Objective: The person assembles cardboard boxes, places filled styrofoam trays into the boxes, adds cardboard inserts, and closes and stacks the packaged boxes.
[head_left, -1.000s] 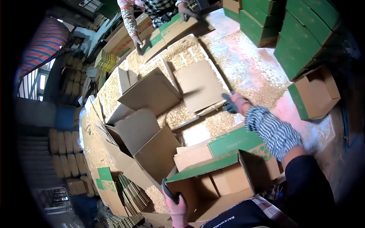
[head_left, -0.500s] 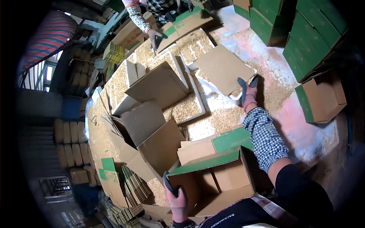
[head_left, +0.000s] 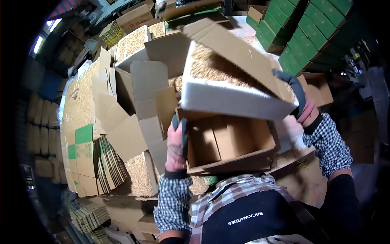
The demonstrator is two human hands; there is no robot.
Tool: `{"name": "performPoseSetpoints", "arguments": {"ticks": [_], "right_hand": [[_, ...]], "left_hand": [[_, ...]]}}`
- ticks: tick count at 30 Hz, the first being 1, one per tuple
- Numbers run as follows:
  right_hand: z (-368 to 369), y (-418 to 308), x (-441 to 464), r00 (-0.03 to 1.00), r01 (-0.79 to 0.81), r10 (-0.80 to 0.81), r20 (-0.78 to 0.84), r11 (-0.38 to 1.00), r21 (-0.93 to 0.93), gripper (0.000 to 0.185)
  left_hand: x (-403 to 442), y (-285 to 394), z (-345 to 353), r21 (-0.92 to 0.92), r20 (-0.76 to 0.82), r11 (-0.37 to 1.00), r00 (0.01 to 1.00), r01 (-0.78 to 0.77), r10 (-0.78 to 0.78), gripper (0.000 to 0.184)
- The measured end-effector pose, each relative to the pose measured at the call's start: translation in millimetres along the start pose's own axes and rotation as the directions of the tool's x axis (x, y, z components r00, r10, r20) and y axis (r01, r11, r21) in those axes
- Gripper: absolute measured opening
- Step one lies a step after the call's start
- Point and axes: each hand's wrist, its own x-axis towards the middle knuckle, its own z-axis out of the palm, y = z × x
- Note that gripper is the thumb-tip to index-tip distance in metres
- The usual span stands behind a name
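Note:
A white foam box (head_left: 231, 96) holding loose tan shavings (head_left: 205, 65) is tilted over the far side of an open cardboard box (head_left: 233, 162). My right hand (head_left: 298, 95), in a pink and dark glove, grips the foam box's right end. A flat cardboard sheet (head_left: 239, 51) lies slanted across the foam box, partly covering the shavings, with my right fingers at its edge. My left hand (head_left: 177, 142), gloved alike, is closed on the left wall of the open cardboard box. The bottom of that box shows bare cardboard.
Folded cardboard pieces (head_left: 150, 89) stand left of the box, beside a row of flattened green-and-brown cartons (head_left: 107, 164). Another foam box (head_left: 132, 46) with shavings sits behind. Green cartons (head_left: 313, 34) are stacked at the back right. A co-worker's gloved hand (head_left: 161, 7) shows at the top.
My right hand has lifted the foam box and cardboard sheet from the table and brought them over the open cardboard box. My left hand stays on that box; the view has shifted.

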Motion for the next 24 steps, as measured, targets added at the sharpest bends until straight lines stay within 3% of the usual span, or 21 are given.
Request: {"name": "performPoseSetpoints", "arguments": {"ticks": [2, 3, 5, 6, 7, 8, 9, 11, 12, 14, 15, 16, 18, 19, 20, 21, 22, 23, 24], "right_hand": [[5, 29, -5, 0.996, 0.032, -0.043, -0.076, 0.990, -0.138, 0.048], [14, 41, -10, 0.996, 0.011, -0.029, -0.087, 0.980, -0.200, 0.049], [38, 58, -22, 0.993, -0.117, 0.107, -0.053, 0.967, -0.227, 0.053], [31, 62, -18, 0.993, -0.121, 0.110, -0.050, 0.931, -0.344, 0.060], [38, 63, -23, 0.999, -0.035, 0.011, -0.048, 0.847, -0.530, 0.066], [32, 62, -20, 0.996, -0.084, 0.075, -0.039, 0.841, -0.534, 0.067], [28, 61, -16, 0.990, -0.133, 0.139, -0.030, 0.832, -0.539, 0.069], [31, 61, -14, 0.994, -0.051, 0.101, 0.044, 0.771, -0.634, 0.069], [32, 59, -14, 0.994, -0.007, 0.081, 0.079, 0.739, -0.674, 0.069], [15, 44, 15, 0.997, 0.023, 0.054, 0.050, 0.423, -0.906, 0.060], [-5, 40, 38, 0.996, 0.053, 0.057, 0.066, 0.209, -0.976, 0.057], [7, 36, 42, 0.995, -0.020, 0.095, -0.027, -0.074, -0.997, 0.057], [25, 47, 57, 0.990, -0.069, 0.055, -0.131, -0.622, -0.780, 0.061], [27, 52, 63, 0.950, -0.190, 0.055, -0.306, -0.679, -0.709, 0.064], [19, 58, 64, 0.976, -0.141, 0.024, -0.218, -0.695, -0.705, 0.063], [8, 63, 68, 0.992, -0.099, -0.011, -0.129, -0.709, -0.698, 0.062], [-4, 65, 71, 0.999, 0.002, 0.025, -0.024, -0.726, -0.688, 0.060], [17, 64, 55, 0.998, 0.005, 0.050, -0.048, -0.742, -0.670, 0.038], [10, 70, 58, 0.998, 0.010, 0.042, -0.036, -0.777, -0.630, 0.037]], "left_hand": [[6, -14, -8, -0.067, 0.060, 0.976, 0.975, -0.208, 0.212, 0.029], [2, -10, -6, -0.266, 0.053, 0.947, 0.978, -0.181, 0.201, 0.031], [-3, 7, -8, -0.412, 0.026, 0.911, 1.000, 0.014, -0.003, 0.034], [-5, 16, -10, -0.489, 0.012, 0.867, 0.994, 0.098, -0.105, 0.036], [4, 1, -24, -0.315, -0.001, 0.946, 0.996, 0.083, -0.088, 0.037], [-3, 2, -16, -0.321, -0.073, 0.947, 0.997, 0.007, -0.032, 0.037], [1, -10, -14, -0.101, -0.129, 0.978, 0.977, -0.182, 0.169, 0.037], [0, -14, -20, 0.329, -0.036, 0.869, 0.915, -0.369, 0.402, 0.035], [-2, -4, -18, 0.202, -0.054, 0.951, 0.967, -0.235, 0.250, 0.033], [3, -8, -16, 0.203, -0.032, 0.948, 0.966, -0.247, 0.258, 0.033], [2, -7, -16, 0.232, -0.021, 0.942, 0.967, -0.244, 0.256, 0.033], [3, -4, -18, 0.238, -0.014, 0.956, 0.984, -0.172, 0.180, 0.033], [8, 2, -23, 0.252, -0.009, 0.967, 0.999, -0.029, 0.032, 0.034], [10, 6, -23, 0.260, -0.011, 0.965, 0.999, 0.046, -0.044, 0.035], [6, 7, -23, 0.281, -0.152, 0.943, 0.962, -0.180, 0.229, 0.036], [-3, 27, -15, 0.330, -0.269, 0.859, 0.833, -0.393, 0.484, 0.038], [-18, 46, -3, 0.539, -0.175, 0.673, 0.715, -0.506, 0.677, 0.038], [-50, 91, 24, 0.701, -0.039, 0.433, 0.576, -0.566, 0.816, 0.039], [-67, 111, 44, 0.754, 0.145, 0.207, 0.466, -0.623, 0.873, 0.040]]}}
